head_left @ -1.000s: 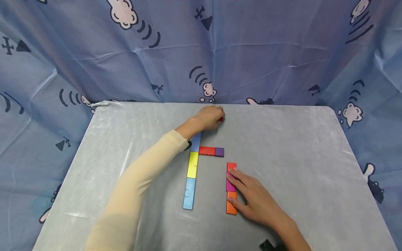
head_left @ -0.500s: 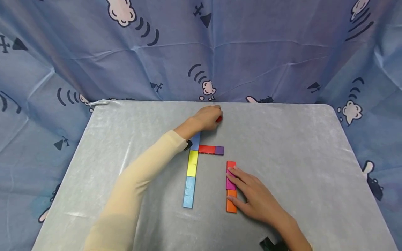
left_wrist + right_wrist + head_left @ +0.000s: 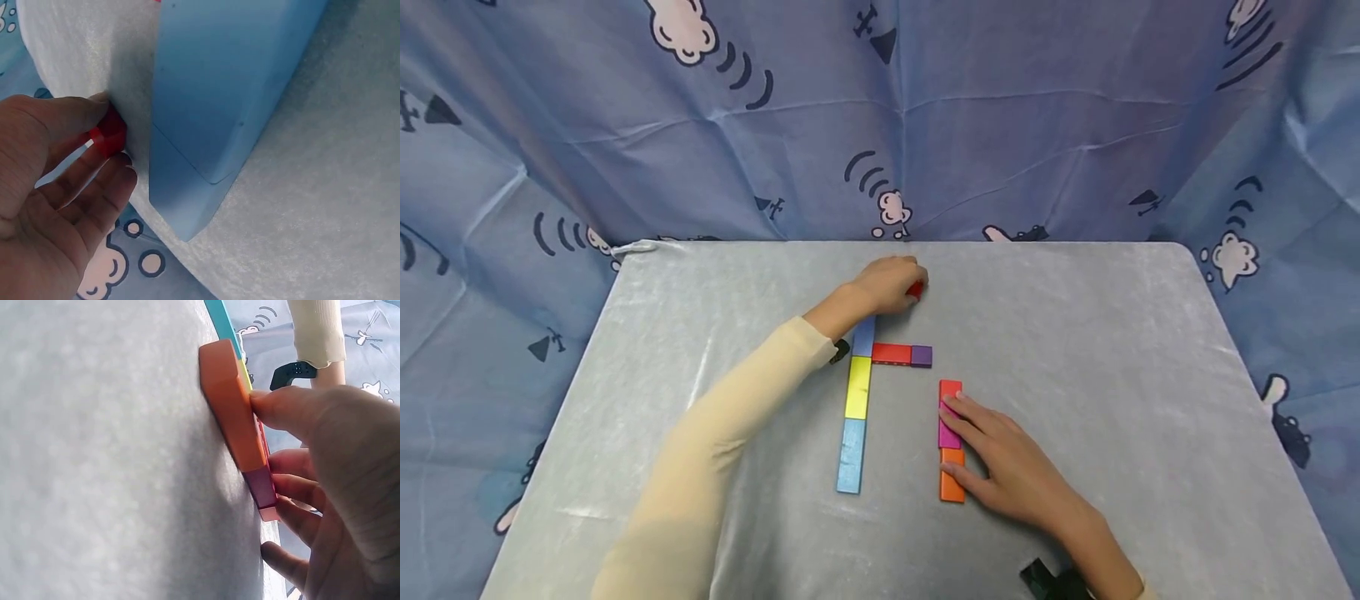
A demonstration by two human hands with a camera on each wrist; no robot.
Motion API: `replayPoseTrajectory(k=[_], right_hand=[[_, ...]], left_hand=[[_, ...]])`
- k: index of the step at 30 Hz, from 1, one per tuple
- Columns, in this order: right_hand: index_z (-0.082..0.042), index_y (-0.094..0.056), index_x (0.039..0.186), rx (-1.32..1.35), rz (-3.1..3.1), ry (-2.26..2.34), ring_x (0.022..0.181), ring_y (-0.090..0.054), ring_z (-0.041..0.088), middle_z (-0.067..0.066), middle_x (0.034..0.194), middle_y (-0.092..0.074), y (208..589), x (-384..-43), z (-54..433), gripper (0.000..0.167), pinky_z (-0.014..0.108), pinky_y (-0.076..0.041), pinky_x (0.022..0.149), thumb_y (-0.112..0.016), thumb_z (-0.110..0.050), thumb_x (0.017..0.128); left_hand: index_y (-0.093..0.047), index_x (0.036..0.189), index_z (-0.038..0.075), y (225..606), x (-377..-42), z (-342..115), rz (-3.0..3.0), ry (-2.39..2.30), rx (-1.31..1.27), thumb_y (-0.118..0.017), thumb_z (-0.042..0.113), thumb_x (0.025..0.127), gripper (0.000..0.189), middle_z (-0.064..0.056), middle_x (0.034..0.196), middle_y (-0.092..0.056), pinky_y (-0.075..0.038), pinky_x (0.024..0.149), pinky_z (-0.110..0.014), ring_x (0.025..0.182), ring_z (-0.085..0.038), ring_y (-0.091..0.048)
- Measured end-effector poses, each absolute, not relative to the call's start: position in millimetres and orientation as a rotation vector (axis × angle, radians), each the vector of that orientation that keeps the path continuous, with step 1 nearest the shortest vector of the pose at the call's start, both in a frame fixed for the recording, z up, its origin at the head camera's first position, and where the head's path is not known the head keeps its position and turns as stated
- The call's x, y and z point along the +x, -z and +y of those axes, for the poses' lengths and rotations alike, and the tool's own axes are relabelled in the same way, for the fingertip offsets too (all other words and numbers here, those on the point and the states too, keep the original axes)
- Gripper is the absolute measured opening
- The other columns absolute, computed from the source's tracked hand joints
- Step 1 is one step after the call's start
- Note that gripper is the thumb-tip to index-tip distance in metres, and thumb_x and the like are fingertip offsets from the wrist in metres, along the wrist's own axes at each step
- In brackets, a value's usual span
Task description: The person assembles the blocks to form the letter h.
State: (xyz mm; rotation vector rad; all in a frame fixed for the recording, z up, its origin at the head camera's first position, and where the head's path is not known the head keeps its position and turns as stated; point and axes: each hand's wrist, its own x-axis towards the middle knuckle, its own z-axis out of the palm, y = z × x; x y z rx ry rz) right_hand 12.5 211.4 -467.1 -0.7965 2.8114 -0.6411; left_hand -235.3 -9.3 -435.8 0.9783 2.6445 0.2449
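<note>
Near the table's far edge, my left hand [image 3: 891, 283] pinches a small red block [image 3: 112, 134] between thumb and fingers. Beside it in the left wrist view are blue blocks [image 3: 212, 94] laid end to end. That line continues toward me in the head view with a yellow block [image 3: 857, 387] and a light blue block [image 3: 851, 456]. A flat red block [image 3: 892, 354] and a purple block [image 3: 921, 357] branch off to the right. My right hand [image 3: 1011, 467] rests its extended fingers and thumb on a second row: red [image 3: 950, 388], magenta [image 3: 948, 437] and orange blocks [image 3: 952, 487].
A pale grey cloth covers the table [image 3: 1097, 350]. Behind and on both sides hangs a blue printed curtain [image 3: 1022, 125]. My left forearm in a cream sleeve [image 3: 700, 483] crosses the table's left half. A black wrist strap [image 3: 1052, 583] shows at my right wrist.
My left hand has drawn slightly left and nearer with its red block. The right hand and the laid rows keep their places; the head view has shifted a little.
</note>
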Motion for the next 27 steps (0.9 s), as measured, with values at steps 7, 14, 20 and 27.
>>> replayPoseTrajectory(k=[7,14,20,27], right_hand=[[-0.014,-0.055,0.155,-0.805,2.81,0.658,0.151,-0.05,0.028,0.005,0.165,-0.049,469.5,12.3,211.3,0.073,0.056,-0.049,0.119,-0.08,-0.043,0.093],[-0.014,-0.056,0.155,-0.801,2.833,0.659,0.15,-0.051,0.028,0.005,0.165,-0.05,469.1,12.1,212.9,0.074,0.056,-0.049,0.118,-0.081,-0.043,0.092],[-0.012,-0.058,0.152,-0.837,2.847,0.669,0.15,-0.051,0.028,0.006,0.164,-0.051,469.4,13.1,212.6,0.072,0.055,-0.049,0.118,-0.081,-0.042,0.092],[-0.011,-0.059,0.152,-0.855,2.855,0.684,0.149,-0.052,0.027,0.006,0.163,-0.052,469.4,13.0,211.6,0.071,0.053,-0.048,0.118,-0.082,-0.041,0.092]], left_hand=[[-0.072,0.13,0.009,437.3,-229.1,-13.4,2.661,-0.258,0.985,-0.071,0.021,0.102,0.031,-0.008,0.123,-0.071,-0.056,0.1,-0.039,0.107,-0.023,-0.063],[-0.073,0.129,0.01,429.6,-218.8,-12.7,2.672,-0.287,1.0,-0.071,0.023,0.101,0.031,-0.008,0.12,-0.071,-0.057,0.097,-0.037,0.104,-0.022,-0.064],[-0.071,0.132,0.01,426.6,-204.2,-2.6,2.621,-0.317,1.088,-0.07,0.025,0.102,0.033,-0.007,0.124,-0.071,-0.058,0.101,-0.037,0.108,-0.022,-0.065],[-0.074,0.13,0.017,424.6,-185.8,11.2,2.567,-0.359,1.184,-0.069,0.026,0.103,0.029,-0.003,0.124,-0.073,-0.058,0.103,-0.035,0.108,-0.018,-0.068]])
